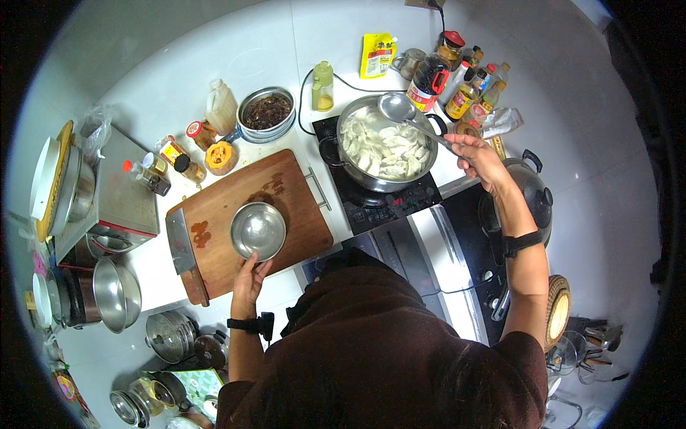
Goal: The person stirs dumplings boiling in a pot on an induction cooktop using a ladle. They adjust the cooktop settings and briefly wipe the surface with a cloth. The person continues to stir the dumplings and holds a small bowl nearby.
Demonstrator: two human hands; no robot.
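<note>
My left hand [249, 281] grips the near rim of a small stainless steel bowl [258, 230], which looks empty. The bowl is over a wooden cutting board [305, 214]; whether it rests there or is lifted, I cannot tell. In my right hand [482, 163] is the handle of a steel ladle [397, 108], its head above the far right side of a steel pot [370, 182]. Pale dumplings [383, 147] crowd the pot, which stands on a black induction cooktop [370, 214]. A cleaver [182, 244] lies along the board's left end.
Behind the board are a pan of dark food [266, 111], several jars [201, 135] and a green-capped oil bottle [322, 86]. Sauce bottles [461, 102] crowd beyond the pot's right. A lidded wok [517, 198] sits at the right, a large steel bowl [117, 294] at the left.
</note>
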